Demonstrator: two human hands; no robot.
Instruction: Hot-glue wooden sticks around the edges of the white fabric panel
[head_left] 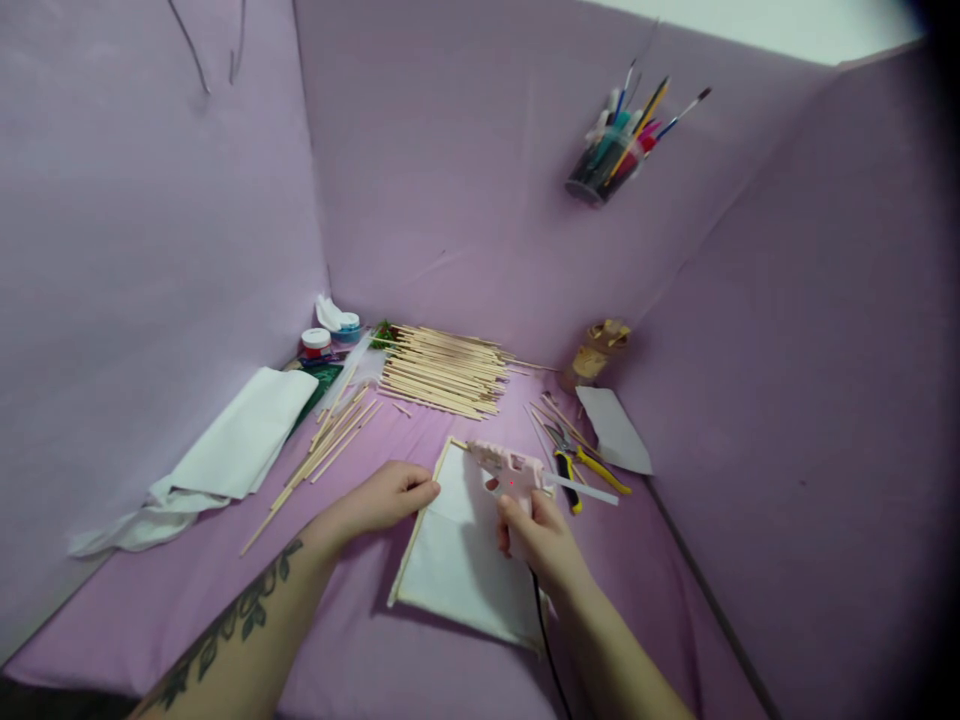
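Observation:
My right hand (546, 538) is wrapped round the handle of a pale pink glue gun (510, 465). A translucent glue stick (589, 489) pokes out of its back and a black cord (546, 640) hangs below. The nozzle is over the top edge of a white sheet (457, 565) edged with thin wooden sticks. Whether it touches the edge I cannot tell. My left hand (391, 493) is closed at the sheet's left edge, thumb and forefinger pinching the stick border. The gun and right hand cover part of the sheet's right side.
Many wooden skewers (446, 370) lie in a row at the back, with loose ones (330, 440) at left. Yellow-handled pliers (574, 465) and white paper (616, 430) are at right. White cloth (240, 435) and paint jars (316, 344) sit left. A brush cup (611, 155) is on the wall.

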